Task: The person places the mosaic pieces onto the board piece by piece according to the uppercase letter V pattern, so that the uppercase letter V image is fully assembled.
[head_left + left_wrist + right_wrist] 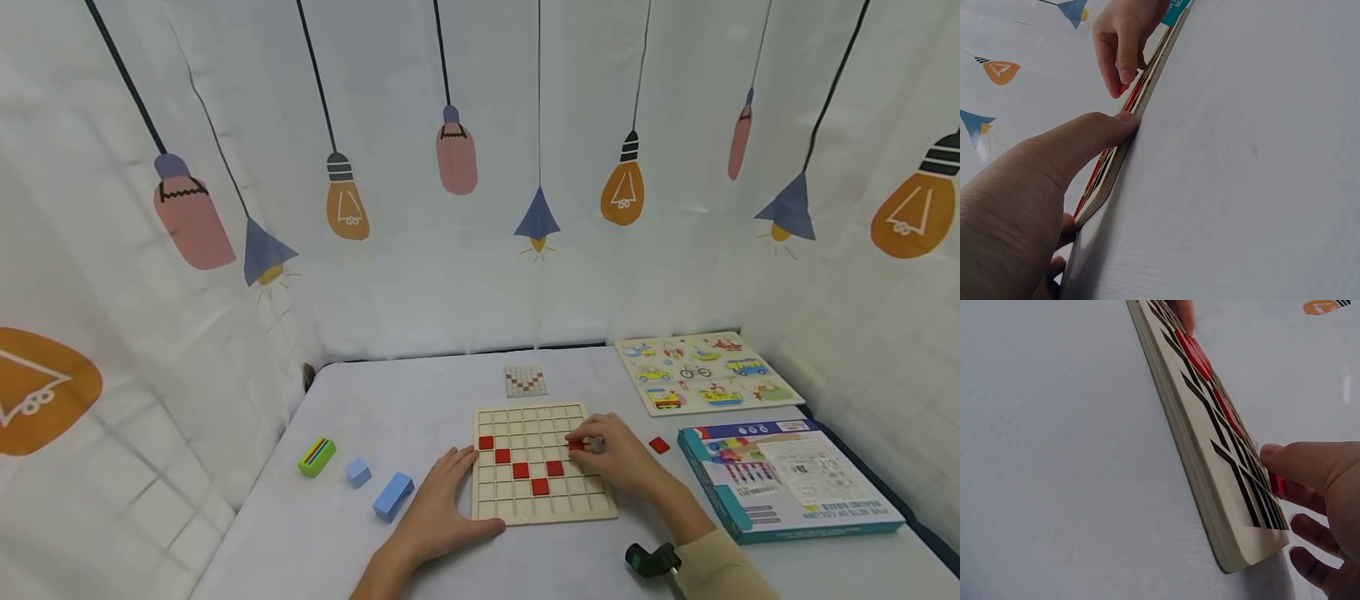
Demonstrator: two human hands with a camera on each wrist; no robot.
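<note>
A wooden grid board [540, 512] lies flat on the white table, with several red square tiles [540, 487] set in its cells in a slanting pattern. At its near left corner my left hand [442, 508] touches the board, thumb along the near edge and fingers against the left side. My right hand [618, 454] pinches a red square tile [1277, 485] between thumb and fingers over the right part of the grid. Part of that tile is hidden by the fingers. Another red tile [659, 446] lies on the table right of the right hand.
A small pattern card [526, 382] lies behind the board. Blue blocks [393, 497] and a green striped block [317, 457] stand at left. A picture puzzle board [708, 373] and a teal-edged box [795, 479] lie at right. A black device [651, 561] sits by the right wrist.
</note>
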